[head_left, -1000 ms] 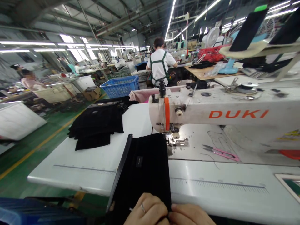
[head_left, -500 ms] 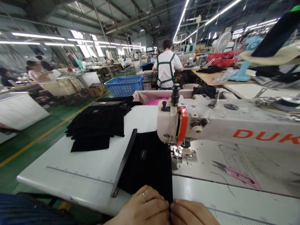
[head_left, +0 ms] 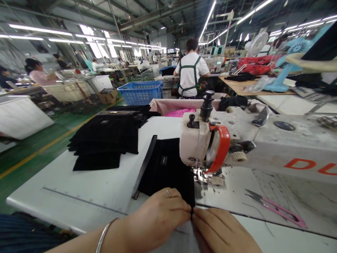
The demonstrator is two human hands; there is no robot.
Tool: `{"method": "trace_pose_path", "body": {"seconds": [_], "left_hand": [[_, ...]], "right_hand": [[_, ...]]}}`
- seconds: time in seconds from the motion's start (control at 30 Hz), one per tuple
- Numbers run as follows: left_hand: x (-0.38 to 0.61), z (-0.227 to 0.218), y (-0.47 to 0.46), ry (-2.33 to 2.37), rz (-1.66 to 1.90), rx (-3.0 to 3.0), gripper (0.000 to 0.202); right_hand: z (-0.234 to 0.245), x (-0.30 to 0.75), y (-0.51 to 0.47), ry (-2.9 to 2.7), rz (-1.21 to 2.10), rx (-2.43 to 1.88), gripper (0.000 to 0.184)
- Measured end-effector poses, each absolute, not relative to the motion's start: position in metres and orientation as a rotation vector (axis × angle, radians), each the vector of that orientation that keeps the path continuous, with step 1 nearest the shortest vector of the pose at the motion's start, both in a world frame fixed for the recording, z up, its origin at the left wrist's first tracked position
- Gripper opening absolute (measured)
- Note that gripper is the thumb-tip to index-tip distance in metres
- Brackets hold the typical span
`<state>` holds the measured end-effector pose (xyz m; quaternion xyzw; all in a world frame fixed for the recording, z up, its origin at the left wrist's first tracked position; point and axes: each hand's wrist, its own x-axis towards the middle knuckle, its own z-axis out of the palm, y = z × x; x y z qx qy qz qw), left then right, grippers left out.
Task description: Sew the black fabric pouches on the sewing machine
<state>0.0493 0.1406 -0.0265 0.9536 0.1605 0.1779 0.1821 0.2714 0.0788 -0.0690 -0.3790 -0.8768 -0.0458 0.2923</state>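
A black fabric panel (head_left: 171, 172) with a small dark label (head_left: 164, 160) lies on the white sewing table, a black zipper strip (head_left: 145, 167) along its left side. Its right edge runs beside the presser foot (head_left: 207, 177) of the sewing machine (head_left: 200, 137). My left hand (head_left: 160, 214), wearing a ring and a bracelet, pinches the panel's near corner. Thumb against thumb, my right hand (head_left: 221, 228) grips the same corner from the right. Both hands' fingertips are closed on the cloth and partly hide it.
Pink-handled thread snips (head_left: 279, 211) lie right of the needle area. A stack of black panels (head_left: 105, 137) sits at the table's left. Beyond are a pink-lined bin (head_left: 168, 104), a blue basket (head_left: 142, 92), a co-worker (head_left: 190, 70) facing away and a blue fan (head_left: 284, 73).
Both hands, still pinching the near corner, have moved forward with the panel, toward the machine. More of my left forearm shows. The camera view has shifted slightly.
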Motion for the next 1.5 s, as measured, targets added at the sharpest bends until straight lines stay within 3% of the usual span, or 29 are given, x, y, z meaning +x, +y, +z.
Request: {"method": "trace_pose_path", "body": {"seconds": [0.3,0.8,1.2,1.5], "left_hand": [[0.055,-0.031,0.174,0.485,0.472,2.764,0.022],[0.070,-0.033,0.221,0.677,0.561,2.784,0.022],[0.070,-0.046,0.229,0.810,0.692,2.771,0.025],[0.069,-0.041,0.231,0.886,0.544,2.835,0.023]], "right_hand": [[-0.040,0.271,0.109,-2.389,0.076,-1.127,0.025],[-0.057,0.276,0.134,-2.358,0.012,-1.441,0.036],[-0.054,0.277,0.138,-2.348,0.066,-1.400,0.032],[-0.049,0.285,0.138,-2.273,0.212,-1.317,0.021]]}}
